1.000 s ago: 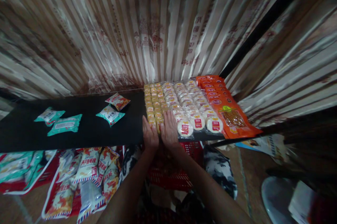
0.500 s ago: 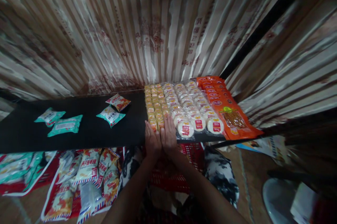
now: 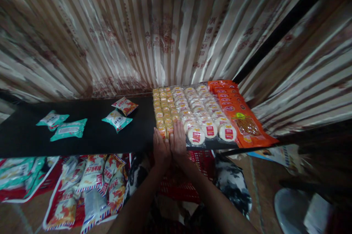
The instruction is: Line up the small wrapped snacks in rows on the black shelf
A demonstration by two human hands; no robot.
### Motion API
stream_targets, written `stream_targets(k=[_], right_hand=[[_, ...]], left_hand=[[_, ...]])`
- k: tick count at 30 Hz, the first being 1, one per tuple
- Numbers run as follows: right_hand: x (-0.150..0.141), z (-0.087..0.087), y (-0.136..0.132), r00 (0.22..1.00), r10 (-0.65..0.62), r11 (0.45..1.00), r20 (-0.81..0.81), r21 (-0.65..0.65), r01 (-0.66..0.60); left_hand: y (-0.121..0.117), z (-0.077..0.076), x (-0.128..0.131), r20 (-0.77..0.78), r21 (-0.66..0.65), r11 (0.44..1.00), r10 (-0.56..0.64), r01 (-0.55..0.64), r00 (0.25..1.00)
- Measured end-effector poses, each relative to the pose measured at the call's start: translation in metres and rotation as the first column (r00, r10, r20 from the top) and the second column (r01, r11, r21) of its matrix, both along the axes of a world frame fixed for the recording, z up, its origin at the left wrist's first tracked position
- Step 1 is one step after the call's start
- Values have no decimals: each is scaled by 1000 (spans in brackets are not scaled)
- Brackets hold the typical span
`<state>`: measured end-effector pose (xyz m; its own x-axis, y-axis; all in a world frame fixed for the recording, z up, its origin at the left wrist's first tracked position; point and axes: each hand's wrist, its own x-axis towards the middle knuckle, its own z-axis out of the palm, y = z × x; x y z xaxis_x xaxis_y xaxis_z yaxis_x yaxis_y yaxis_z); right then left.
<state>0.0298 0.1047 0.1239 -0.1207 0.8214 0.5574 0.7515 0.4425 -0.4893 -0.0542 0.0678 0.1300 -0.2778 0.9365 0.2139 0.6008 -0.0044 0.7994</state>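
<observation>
Small yellow wrapped snack packets (image 3: 162, 109) stand in close rows on the black shelf board (image 3: 93, 135). At the front of these rows, my left hand (image 3: 161, 149) rests against the left corner with its fingers stretched out. Close beside it, my right hand (image 3: 178, 144) lies with extended fingers along the right side of the front packets. Both hands touch the packets without wrapping round any; the palms are hidden. Just right of my right hand are rows of round white crackers (image 3: 196, 135) in clear wrappers. Orange snack bags (image 3: 244, 127) overlap in a column at the right end.
Teal packets (image 3: 68, 129) and a red-and-white packet (image 3: 125, 106) lie on the board's left part. Below stand a red basket (image 3: 49, 204) of snack bags and another red basket (image 3: 203, 159). A striped curtain (image 3: 132, 36) hangs behind; a grey stool (image 3: 290, 208) is at lower right.
The view has shifted slightly, so the shelf goods appear a little further right. Both hands keep their place against the front yellow packets.
</observation>
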Motion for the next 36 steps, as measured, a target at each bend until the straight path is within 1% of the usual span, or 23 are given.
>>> stream_targets(k=[7,12,14,16,18,20,22,23,24,25,26,27,28,30,31,33,35,36], right_hand=[[0,8,-8,996,-67,998,-53,-5,67],[2,8,-6,998,-34,999,-55,-25,32],[1,9,-6,998,-41,999,-56,-29,40],[1,13,-9,996,-54,999,-71,-5,53],[3,18,-15,994,-40,998,-103,37,44],[7,24,-25,990,-17,998,-143,59,26],[12,28,-39,986,-6,999,-167,34,12],[14,28,-47,986,19,1000,-163,13,-17],[16,26,-56,985,38,999,-168,35,-33],[18,23,-65,983,58,997,-175,65,-47],[19,18,-74,981,75,996,-179,62,-65],[20,12,-83,979,80,997,-189,32,-76],[20,4,-91,978,64,998,-197,8,-64],[20,-16,-102,980,21,998,-196,-47,-31],[20,-28,-105,983,-3,996,-183,-84,-12],[19,-50,-107,988,-52,983,-145,-181,25],[20,-71,-103,991,-90,948,-102,-314,53],[20,-80,-99,993,-89,919,-83,-391,50]], left_hand=[[-5,2,0,29,-31,999,17,-16,999],[-6,2,2,2,-44,999,-4,4,1000],[-6,4,2,2,-49,999,-8,8,1000],[-10,7,0,0,-13,1000,-8,8,1000],[-19,9,-4,-12,61,998,-6,6,1000],[-35,8,-7,-38,145,989,-8,14,999],[-53,4,-9,-68,205,978,-32,45,997],[-63,0,-8,-72,214,975,-49,64,996],[-71,-5,-7,-68,204,975,-77,90,995],[-79,-11,-5,-59,179,975,-120,129,991],[-85,-17,-2,-36,140,978,-149,153,988],[-89,-23,1,-2,87,981,-175,174,985],[-92,-29,5,55,15,985,-172,172,984],[-92,-38,11,164,-144,982,-102,126,981],[-90,-42,13,196,-224,969,-58,102,979],[-84,-47,15,212,-357,932,11,67,977],[-76,-49,14,200,-443,894,29,64,979],[-72,-49,13,197,-478,875,24,75,980]])
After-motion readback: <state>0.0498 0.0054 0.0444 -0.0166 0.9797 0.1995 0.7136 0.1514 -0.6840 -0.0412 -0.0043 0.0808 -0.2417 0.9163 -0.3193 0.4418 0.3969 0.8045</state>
